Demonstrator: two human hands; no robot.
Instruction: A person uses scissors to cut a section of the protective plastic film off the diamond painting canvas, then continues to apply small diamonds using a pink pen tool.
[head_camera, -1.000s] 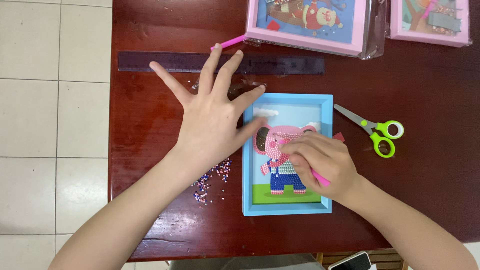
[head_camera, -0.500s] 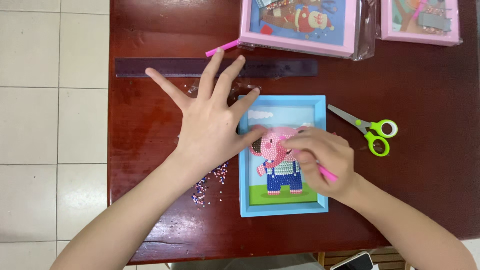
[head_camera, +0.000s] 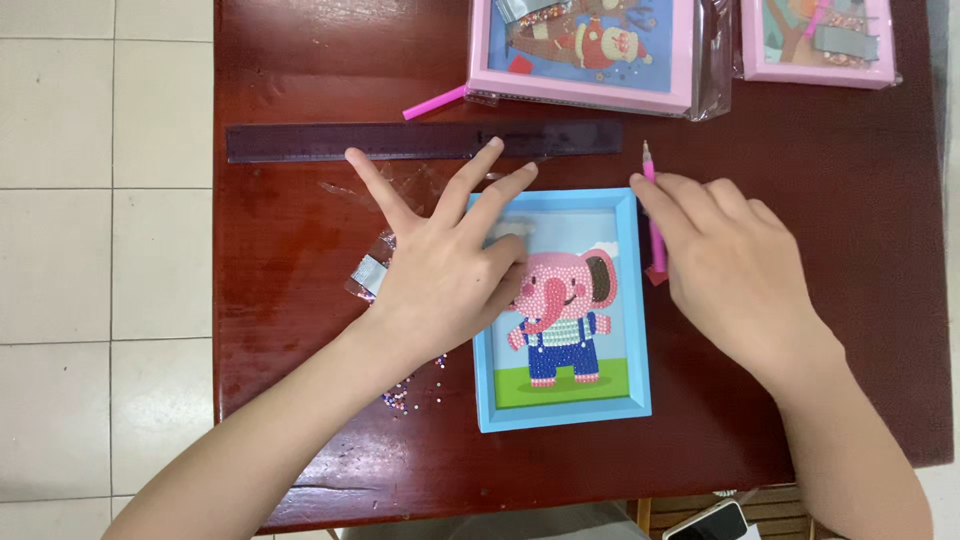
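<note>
between both hands' fingers (head_camera: 500, 190) lies the blue framed elephant picture (head_camera: 560, 310).

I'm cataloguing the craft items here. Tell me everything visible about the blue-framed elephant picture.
The blue-framed picture lies flat on the dark red table, upright to the viewer. Its light blue frame surrounds a beaded pink elephant in blue overalls on green grass under pale sky. The left hand rests on its upper left corner; the right hand lies beside it.
</note>
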